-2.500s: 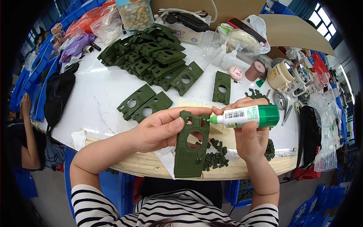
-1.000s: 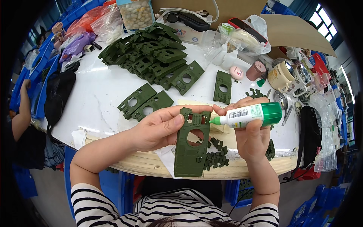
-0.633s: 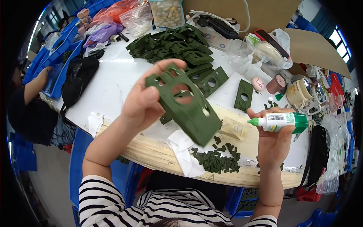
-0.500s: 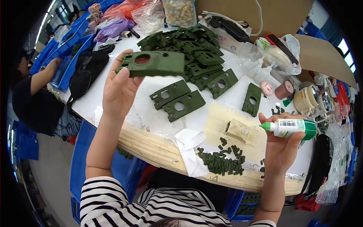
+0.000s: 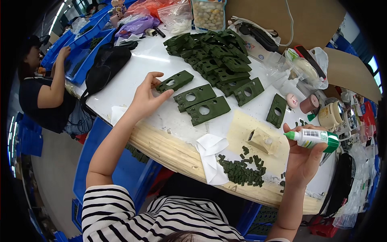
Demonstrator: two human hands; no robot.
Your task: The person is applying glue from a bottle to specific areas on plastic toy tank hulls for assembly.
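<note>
My left hand [image 5: 149, 94] has its fingers spread at the left end of a dark green plastic model-tank hull piece [image 5: 174, 81] with a round hole, which lies on the white tabletop. Whether a fingertip still touches it I cannot tell. Two like hull pieces [image 5: 207, 111] lie just to the right of it. In my right hand [image 5: 302, 163] is a white and green glue bottle [image 5: 312, 138], held sideways with its green tip pointing left. Below and left of the bottle stands a small beige block [image 5: 264, 141] on a cream sheet. Many tiny green parts [image 5: 243, 171] lie nearby.
A heap of green hull pieces [image 5: 213, 56] fills the far middle. A white tissue [image 5: 211, 157] hangs over the wooden table edge [image 5: 165, 147]. Jars [image 5: 330, 113], bags and cardboard crowd the right. Another person [image 5: 48, 88] sits at far left beside blue bins [image 5: 76, 60].
My left hand has lowered the hull piece onto the table beside the two others and spread its fingers. My right hand keeps hold of the glue bottle. The view has shifted slightly.
</note>
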